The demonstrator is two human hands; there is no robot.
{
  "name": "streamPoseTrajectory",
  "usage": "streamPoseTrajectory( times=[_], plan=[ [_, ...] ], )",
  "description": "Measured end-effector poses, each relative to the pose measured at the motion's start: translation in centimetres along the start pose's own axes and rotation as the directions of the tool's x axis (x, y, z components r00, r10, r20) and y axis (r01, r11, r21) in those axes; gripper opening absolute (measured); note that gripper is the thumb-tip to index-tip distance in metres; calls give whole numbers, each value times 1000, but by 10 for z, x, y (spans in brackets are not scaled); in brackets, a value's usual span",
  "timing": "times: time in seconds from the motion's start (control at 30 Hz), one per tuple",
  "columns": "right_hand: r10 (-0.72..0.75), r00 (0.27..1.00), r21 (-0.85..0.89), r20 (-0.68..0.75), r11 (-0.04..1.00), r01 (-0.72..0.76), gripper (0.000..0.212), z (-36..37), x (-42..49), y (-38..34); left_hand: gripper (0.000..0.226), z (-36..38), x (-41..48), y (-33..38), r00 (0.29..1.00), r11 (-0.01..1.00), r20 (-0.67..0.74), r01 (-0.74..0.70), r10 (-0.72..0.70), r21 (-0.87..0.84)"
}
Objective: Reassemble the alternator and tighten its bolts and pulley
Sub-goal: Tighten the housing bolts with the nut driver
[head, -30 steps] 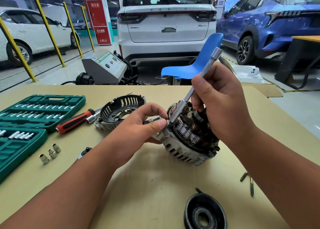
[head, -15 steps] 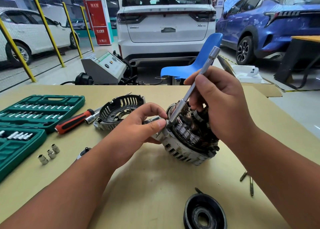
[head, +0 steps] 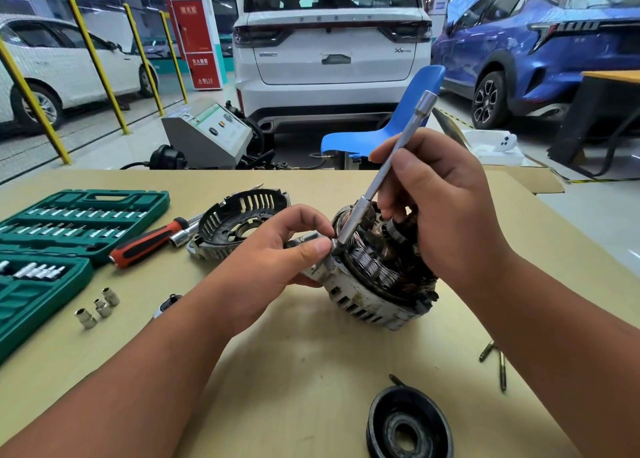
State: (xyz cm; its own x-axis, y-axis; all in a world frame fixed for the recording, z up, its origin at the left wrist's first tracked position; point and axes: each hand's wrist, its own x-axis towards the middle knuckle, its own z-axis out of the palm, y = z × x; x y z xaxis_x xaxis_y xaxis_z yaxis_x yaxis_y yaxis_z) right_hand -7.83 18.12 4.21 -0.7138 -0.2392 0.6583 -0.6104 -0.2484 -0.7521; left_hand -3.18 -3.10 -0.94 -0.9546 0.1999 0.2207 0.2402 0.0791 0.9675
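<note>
The alternator body (head: 367, 295), silver housing with exposed copper windings, lies tilted at the middle of the tan table (head: 298, 371). My left hand (head: 273, 263) grips its left mounting ear, thumb and forefinger pinched beside the tip of a long silver socket extension (head: 388, 170). My right hand (head: 446, 208) holds that extension's shaft slanted up to the right, its socket end seated on the housing's rim. The black rear cover (head: 239, 222) lies behind my left hand. The black pulley (head: 410, 423) rests flat near the front edge.
A green socket case (head: 65, 229) lies open at the left, with three loose sockets (head: 98, 307) in front of it. A red-and-black handled driver (head: 152, 238) lies beside the rear cover. Loose bolts (head: 495, 360) lie at the right. A blue chair (head: 391, 128) and parked cars stand behind the table.
My right hand's fingers have shifted round the extension shaft, forefinger now reaching further left across it. The extension's top has moved very slightly. My left hand and the alternator stay put.
</note>
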Motion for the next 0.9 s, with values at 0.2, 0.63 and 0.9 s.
streamPoseTrajectory(
  times=[0.2, 0.63, 0.9],
  plan=[
    [-41, 999, -36, -5, 999, 41, 13, 1, 0, 0, 16, 0, 0, 0, 1000, 1000, 4, -3, 3, 2],
    [-8, 1000, -39, -16, 999, 7, 21, 2, -1, 0, 15, 1, 0, -1, 1000, 1000, 6, -3, 3, -24],
    [-21, 999, -20, -31, 1000, 20, 13, 2, 0, -1, 16, 1, 0, -1, 1000, 1000, 2, 1, -1, -19]
  ],
)
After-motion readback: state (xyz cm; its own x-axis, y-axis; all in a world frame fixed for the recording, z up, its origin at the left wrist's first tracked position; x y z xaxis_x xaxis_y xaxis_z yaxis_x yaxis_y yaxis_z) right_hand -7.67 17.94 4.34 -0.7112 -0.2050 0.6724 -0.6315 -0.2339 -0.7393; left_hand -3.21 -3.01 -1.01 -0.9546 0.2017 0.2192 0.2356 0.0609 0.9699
